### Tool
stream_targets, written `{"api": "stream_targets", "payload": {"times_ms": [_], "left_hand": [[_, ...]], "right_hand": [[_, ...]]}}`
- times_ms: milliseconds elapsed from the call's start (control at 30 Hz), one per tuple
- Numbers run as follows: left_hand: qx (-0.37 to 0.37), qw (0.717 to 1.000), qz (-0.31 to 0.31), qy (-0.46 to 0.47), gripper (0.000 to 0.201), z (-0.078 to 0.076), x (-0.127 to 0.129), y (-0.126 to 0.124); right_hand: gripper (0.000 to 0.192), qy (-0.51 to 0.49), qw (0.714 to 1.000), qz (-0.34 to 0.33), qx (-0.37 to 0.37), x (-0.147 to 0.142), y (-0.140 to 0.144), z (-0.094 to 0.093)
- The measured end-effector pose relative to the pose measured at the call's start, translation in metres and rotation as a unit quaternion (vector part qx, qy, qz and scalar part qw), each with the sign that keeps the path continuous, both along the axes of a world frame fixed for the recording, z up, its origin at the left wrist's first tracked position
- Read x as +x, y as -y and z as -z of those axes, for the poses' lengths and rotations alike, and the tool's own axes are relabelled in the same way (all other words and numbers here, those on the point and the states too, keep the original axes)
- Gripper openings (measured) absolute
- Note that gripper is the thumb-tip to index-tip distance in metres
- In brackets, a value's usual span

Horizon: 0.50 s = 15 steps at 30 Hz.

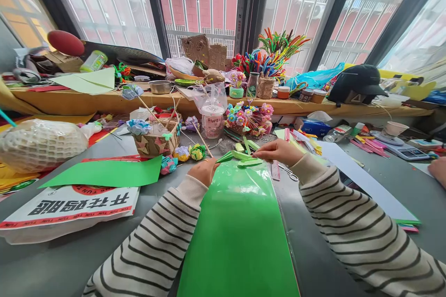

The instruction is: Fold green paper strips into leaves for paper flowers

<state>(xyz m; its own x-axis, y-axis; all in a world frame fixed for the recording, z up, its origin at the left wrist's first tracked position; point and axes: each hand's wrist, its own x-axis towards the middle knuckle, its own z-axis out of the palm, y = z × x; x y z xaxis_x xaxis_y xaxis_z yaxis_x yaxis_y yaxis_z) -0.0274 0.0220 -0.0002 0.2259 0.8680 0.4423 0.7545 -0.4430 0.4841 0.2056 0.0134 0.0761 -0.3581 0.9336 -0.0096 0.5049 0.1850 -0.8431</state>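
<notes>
We see the left hand [203,170] with fingers pinched shut on a folded green paper strip [226,157] at the far end of the green sheet [240,222] on the counter [52,260], while the right hand [277,151] lies curled over further green strips [249,162], steadying them, its grip unclear.

**Striped knit sleeves on both arms**

The person wears a long-sleeved knit top, cream with thin dark horizontal stripes. Plain cream ribbed cuffs end each sleeve at the wrist. The left hand [204,171] and right hand [278,151] are bare, without gloves.
</notes>
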Motion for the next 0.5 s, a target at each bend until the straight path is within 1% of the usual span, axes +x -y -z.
{"api": "stream_targets", "payload": {"times_ms": [33, 100, 200, 267, 367, 433, 500], "left_hand": [[-0.004, 1.000, 0.007, -0.026, 0.012, 0.000, 0.002, 0.001], [-0.018, 0.997, 0.013, -0.076, 0.014, 0.001, 0.005, 0.003], [-0.038, 0.993, 0.037, -0.101, 0.015, -0.001, 0.009, 0.006], [-0.051, 0.992, 0.059, -0.102, 0.015, -0.003, 0.011, 0.009], [-0.082, 0.989, 0.084, -0.086, 0.013, -0.007, 0.012, 0.011], [-0.102, 0.988, 0.099, -0.061, 0.011, -0.009, 0.012, 0.012], [-0.114, 0.986, 0.112, -0.041, 0.011, -0.011, 0.013, 0.012]], "right_hand": [[0.024, -0.039, 0.999, 0.005, -0.008, -0.008, 0.004, 0.002], [0.024, -0.120, 0.992, -0.014, -0.037, -0.024, 0.009, 0.008], [0.025, -0.172, 0.983, -0.039, -0.052, -0.046, 0.011, 0.019], [0.025, -0.163, 0.986, -0.042, -0.017, -0.056, 0.009, 0.024], [0.022, -0.102, 0.991, -0.036, 0.082, -0.064, 0.004, 0.029], [0.019, -0.067, 0.988, -0.027, 0.135, -0.067, 0.003, 0.030], [0.017, -0.044, 0.984, -0.016, 0.170, -0.069, 0.004, 0.031]]}}
